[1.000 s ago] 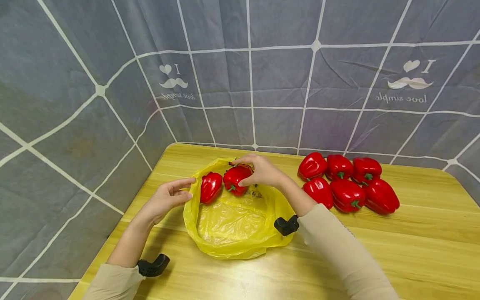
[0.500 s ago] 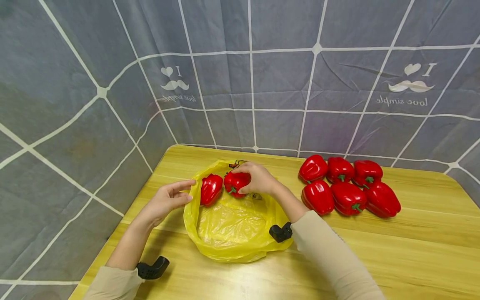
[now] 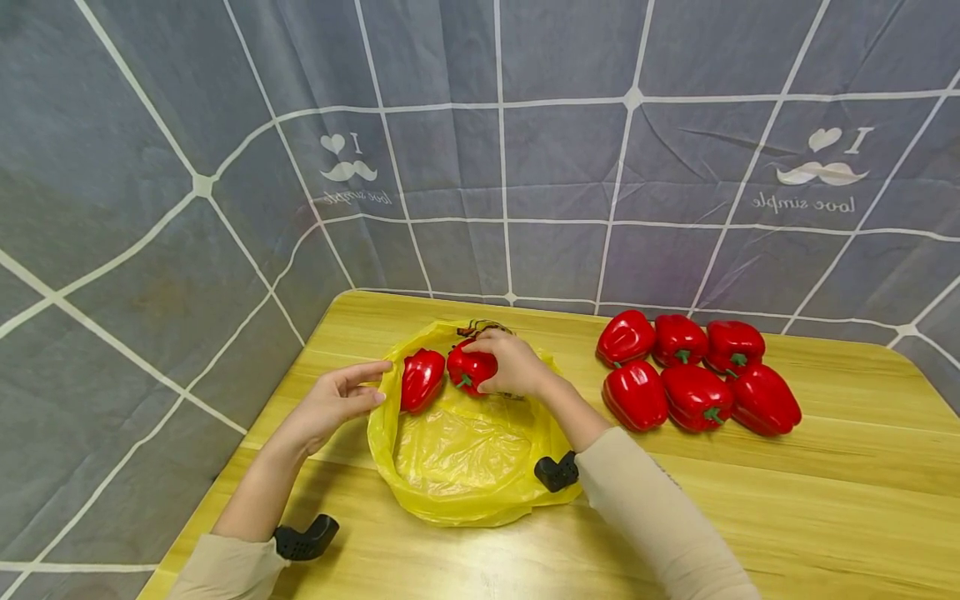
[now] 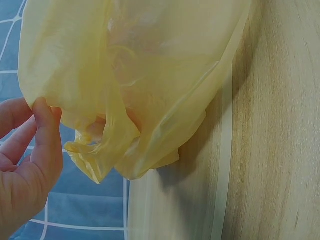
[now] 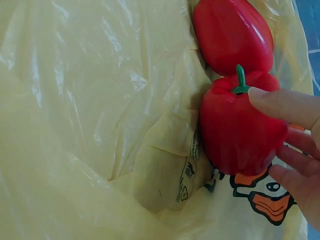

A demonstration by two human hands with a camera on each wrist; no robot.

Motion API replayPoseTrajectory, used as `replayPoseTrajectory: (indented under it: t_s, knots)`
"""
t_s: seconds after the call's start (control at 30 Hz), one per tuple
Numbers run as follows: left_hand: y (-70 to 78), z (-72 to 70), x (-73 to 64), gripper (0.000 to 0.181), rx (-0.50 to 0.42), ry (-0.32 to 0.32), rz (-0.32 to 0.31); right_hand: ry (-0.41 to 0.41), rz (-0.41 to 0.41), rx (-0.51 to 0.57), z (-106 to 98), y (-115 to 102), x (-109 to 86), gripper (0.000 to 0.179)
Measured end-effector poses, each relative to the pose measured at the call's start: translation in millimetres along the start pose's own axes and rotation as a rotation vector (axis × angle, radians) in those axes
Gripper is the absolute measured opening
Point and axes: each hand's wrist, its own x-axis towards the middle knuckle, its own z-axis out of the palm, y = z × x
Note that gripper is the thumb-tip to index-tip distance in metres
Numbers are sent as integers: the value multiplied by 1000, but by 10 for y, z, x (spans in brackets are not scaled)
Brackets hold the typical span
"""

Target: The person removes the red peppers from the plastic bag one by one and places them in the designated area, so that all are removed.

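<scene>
A yellow plastic bag (image 3: 465,454) lies with its mouth spread wide on the wooden table. My left hand (image 3: 330,404) pinches the bag's left rim between thumb and fingers, as the left wrist view also shows. Inside, toward the back, two red bell peppers lie side by side. The left one (image 3: 423,380) is untouched. Around the right pepper (image 5: 242,127) my right hand (image 3: 512,364) has its thumb by the green stem and its fingers along the far side. Part of that pepper is hidden behind the hand in the head view.
Several more red bell peppers (image 3: 696,395) stand in two close rows on the table, to the right of the bag. A grey curtain (image 3: 555,158) with white lines hangs behind and to the left of the table (image 3: 862,467).
My right hand and forearm have shifted slightly left, with the fingers lower around the right pepper in the bag. The left hand keeps its place at the rim.
</scene>
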Motion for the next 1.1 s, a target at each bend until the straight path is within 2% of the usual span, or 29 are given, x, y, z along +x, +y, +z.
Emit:
replayPoseTrajectory:
  t_s: [0.3, 0.67, 0.87, 1.1]
  knots:
    - [10, 3, -2, 51, -3, 0, -11, 28, 30, -4, 89, 21, -2, 56]
    - [24, 5, -4, 50, -10, -5, 5, 80, -5, -23, 129, 5, -1, 56]
    - [24, 5, 0, 50, -22, -7, 4, 107, -16, 33, 115, 12, -14, 54]
    - [9, -8, -5, 51, -13, -7, 10, 135, -69, 73, 83, 3, -35, 56]
